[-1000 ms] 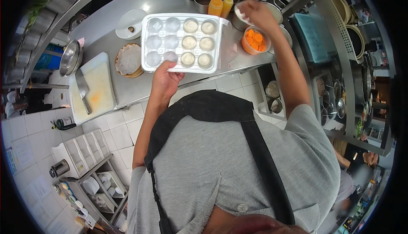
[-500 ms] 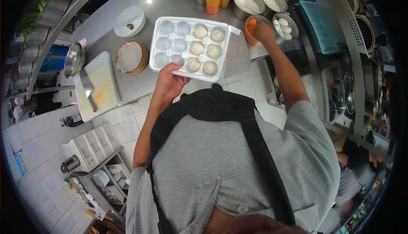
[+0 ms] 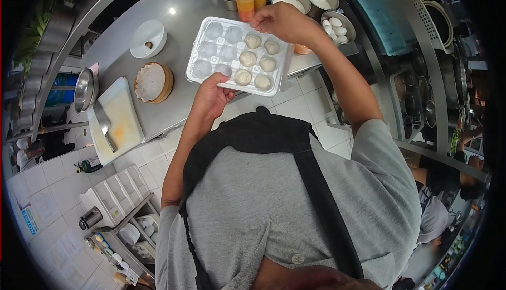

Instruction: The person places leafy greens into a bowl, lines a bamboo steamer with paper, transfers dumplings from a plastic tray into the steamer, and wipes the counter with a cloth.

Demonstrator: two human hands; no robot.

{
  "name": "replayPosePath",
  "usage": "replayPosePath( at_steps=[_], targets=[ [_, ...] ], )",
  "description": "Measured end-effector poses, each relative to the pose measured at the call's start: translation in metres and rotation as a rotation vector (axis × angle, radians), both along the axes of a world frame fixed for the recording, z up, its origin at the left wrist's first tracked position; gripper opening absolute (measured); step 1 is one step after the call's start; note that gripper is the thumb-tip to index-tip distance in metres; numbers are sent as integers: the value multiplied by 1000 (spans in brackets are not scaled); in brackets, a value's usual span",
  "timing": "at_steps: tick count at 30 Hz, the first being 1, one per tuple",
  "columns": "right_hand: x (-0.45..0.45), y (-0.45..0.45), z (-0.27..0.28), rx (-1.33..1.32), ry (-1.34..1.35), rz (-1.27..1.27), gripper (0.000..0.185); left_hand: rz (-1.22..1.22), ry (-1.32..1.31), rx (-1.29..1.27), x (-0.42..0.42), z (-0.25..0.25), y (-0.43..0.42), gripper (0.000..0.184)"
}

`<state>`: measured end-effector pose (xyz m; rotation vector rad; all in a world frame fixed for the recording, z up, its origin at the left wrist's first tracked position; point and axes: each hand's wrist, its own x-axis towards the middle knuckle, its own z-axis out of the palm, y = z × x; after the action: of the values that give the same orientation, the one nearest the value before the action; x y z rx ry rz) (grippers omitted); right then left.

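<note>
My left hand [image 3: 212, 100] grips the near edge of a clear plastic tray [image 3: 194, 58] with its thumb on top, holding it over the counter's front edge. Pale round dumplings [image 3: 247, 58] fill the cups on the tray's right half; the left cups hold nothing. Over the tray's far right corner, my right hand [image 3: 287, 22] is pinched with the fingertips together. Whatever is between those fingertips is too small to make out. Behind that forearm, an orange-coloured container [image 3: 302, 49] shows only in part.
Squeeze bottles [image 3: 245, 5] and a bowl of eggs [image 3: 341, 32] stand at the back right. Left of the tray are a paper-lined bamboo steamer [image 3: 167, 84], a white bowl [image 3: 147, 52] and a cutting board [image 3: 126, 121] bearing a cleaver [image 3: 103, 120]. Metal shelving [image 3: 421, 21] rises at right.
My right hand has come out of the container of orange pieces and moved left over the tray. The tray stays in my left hand, shifted slightly in view.
</note>
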<state>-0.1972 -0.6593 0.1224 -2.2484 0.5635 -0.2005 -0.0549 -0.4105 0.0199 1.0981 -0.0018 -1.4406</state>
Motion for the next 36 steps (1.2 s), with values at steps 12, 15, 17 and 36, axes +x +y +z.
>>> replayPosePath(
  at_steps=[12, 15, 17, 36],
  targets=[
    [19, 3, 14, -370, 51, 119, 19, 3, 5, -45, -1, 4, -9, 37],
    [19, -7, 15, -289, -21, 128, 21, 6, 5, -44, -1, 0, -11, 38],
    [10, -26, 11, -248, -79, 38, 21, 42, 1, -57, 0, -7, -12, 40],
    [-84, -177, -213, 997, -126, -827, 21, 92, -63, -8, 0, -3, -12, 39]
  ],
)
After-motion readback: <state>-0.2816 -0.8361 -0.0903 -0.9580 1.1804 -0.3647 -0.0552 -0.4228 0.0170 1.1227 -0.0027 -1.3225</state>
